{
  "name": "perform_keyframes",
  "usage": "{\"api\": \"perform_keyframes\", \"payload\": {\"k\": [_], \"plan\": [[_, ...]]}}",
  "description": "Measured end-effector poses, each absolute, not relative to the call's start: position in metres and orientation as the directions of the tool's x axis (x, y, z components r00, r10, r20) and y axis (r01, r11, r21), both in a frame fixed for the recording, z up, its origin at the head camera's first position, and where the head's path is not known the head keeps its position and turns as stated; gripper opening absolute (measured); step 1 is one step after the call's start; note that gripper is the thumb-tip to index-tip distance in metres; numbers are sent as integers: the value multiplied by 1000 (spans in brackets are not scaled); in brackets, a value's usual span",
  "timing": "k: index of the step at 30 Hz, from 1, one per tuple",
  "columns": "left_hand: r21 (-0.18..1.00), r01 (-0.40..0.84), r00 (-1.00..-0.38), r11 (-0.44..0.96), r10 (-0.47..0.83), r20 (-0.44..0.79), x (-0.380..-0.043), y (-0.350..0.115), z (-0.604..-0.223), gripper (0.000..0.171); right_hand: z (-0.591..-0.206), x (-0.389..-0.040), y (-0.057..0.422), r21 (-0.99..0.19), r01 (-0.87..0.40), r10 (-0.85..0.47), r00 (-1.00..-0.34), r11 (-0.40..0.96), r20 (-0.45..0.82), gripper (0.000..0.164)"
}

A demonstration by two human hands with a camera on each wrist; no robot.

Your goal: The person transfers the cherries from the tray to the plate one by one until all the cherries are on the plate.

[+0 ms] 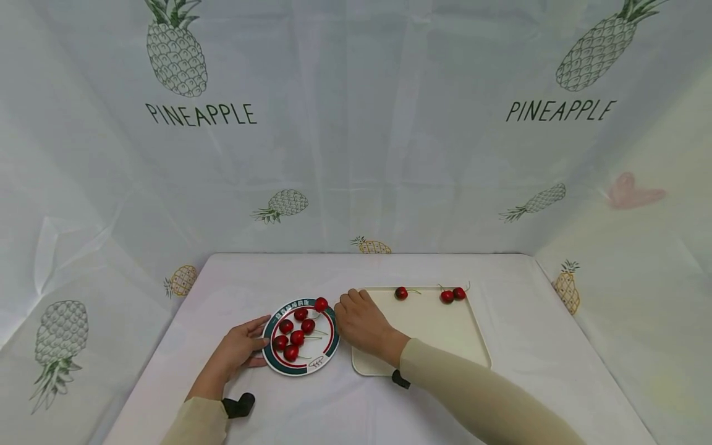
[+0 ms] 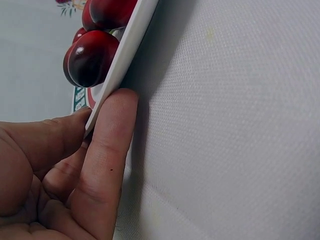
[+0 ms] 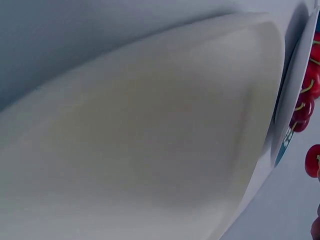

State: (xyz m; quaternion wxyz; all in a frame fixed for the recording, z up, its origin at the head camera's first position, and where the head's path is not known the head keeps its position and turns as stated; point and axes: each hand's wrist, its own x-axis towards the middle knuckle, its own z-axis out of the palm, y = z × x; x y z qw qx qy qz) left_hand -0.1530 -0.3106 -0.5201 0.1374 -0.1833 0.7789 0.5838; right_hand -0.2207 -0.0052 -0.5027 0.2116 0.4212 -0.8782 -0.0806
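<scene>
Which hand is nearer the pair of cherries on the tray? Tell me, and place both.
Right. The right hand is left of the pair, by the left edge of the tray; the left hand is farther left, gripping the plate.

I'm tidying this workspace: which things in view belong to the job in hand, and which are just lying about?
Likely in the job:
plate, gripped by the left hand
cherry, pinched by the right hand
plate cherries
tray
tray cherries

Apparently just there:
white cloth
pineapple backdrop
black wrist pieces
</scene>
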Motion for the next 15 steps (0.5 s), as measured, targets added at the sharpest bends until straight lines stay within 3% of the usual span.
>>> {"api": "perform_keyframes", "payload": {"k": [15], "plan": [[869, -435, -901, 238, -113, -420, -152, -312, -521, 62, -517, -214, -33, 354, -655, -744, -608, 667, 276, 17]]}}
